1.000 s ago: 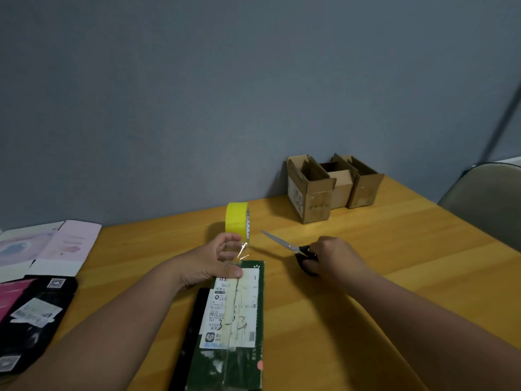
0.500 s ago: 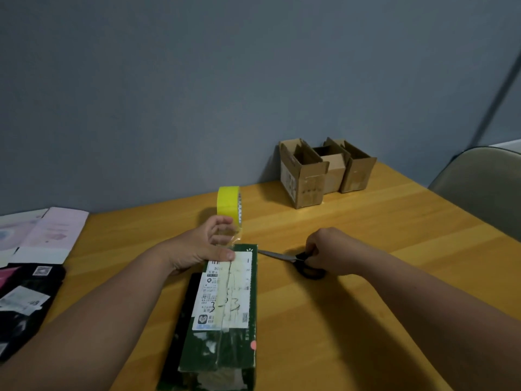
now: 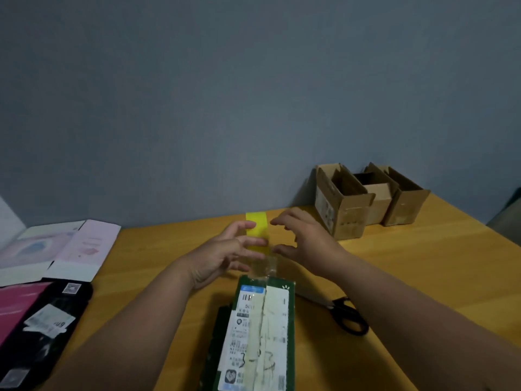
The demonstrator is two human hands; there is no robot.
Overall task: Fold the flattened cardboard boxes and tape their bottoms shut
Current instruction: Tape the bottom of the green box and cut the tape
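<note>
A dark green box (image 3: 289, 320) with white shipping labels lies lengthwise on the wooden table (image 3: 423, 263) in front of me. A strip of clear tape (image 3: 265, 266) runs from its far end up to a yellow tape roll (image 3: 258, 225). My left hand (image 3: 225, 255) holds the roll from the left, with fingers laid across its lower part. My right hand (image 3: 304, 241) hovers just right of the roll with fingers spread and holds nothing. Black-handled scissors (image 3: 348, 316) lie on the table right of the box, beneath my right forearm.
Three folded brown cardboard boxes (image 3: 342, 206) stand open-topped by the wall at the back right. Flattened boxes lie at the left: a pale pink and white one (image 3: 59, 249) and a black one (image 3: 42, 320) with a pink sheet (image 3: 17, 306). A chair (image 3: 507, 218) shows at the right edge.
My right hand has let go of the scissors, which now lie on the table, and has moved up beside the tape roll. My left hand has shifted from the box's end onto the roll.
</note>
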